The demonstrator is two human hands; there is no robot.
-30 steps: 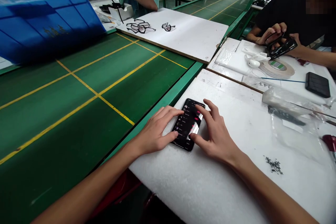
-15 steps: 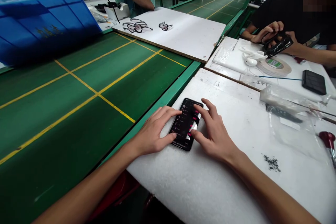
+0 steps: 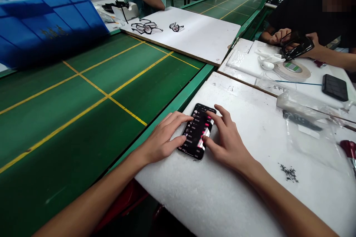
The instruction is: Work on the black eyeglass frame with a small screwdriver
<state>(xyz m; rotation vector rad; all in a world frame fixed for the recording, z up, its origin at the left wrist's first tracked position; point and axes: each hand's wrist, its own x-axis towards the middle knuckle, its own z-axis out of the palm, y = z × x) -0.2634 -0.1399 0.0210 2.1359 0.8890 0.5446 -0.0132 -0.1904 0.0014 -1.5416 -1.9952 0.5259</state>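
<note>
Left hand [image 3: 162, 139] lies open, fingers spread, against the phone's [image 3: 197, 132] left edge. Right hand [image 3: 226, 140] rests open, thumb on screen. Phone lies flat on white foam pad [image 3: 250, 177] beside green conveyor [image 3: 83, 92]. Screws [image 3: 289, 173] lie well apart.

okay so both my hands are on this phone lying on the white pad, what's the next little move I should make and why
Probably lift the right hand slightly off the phone. Its thumb and fingers lie across the lit screen's right side, covering part of the list, while the left hand already steadies the left edge. The phone lies flat on the white foam pad, so it should not slide.
</note>
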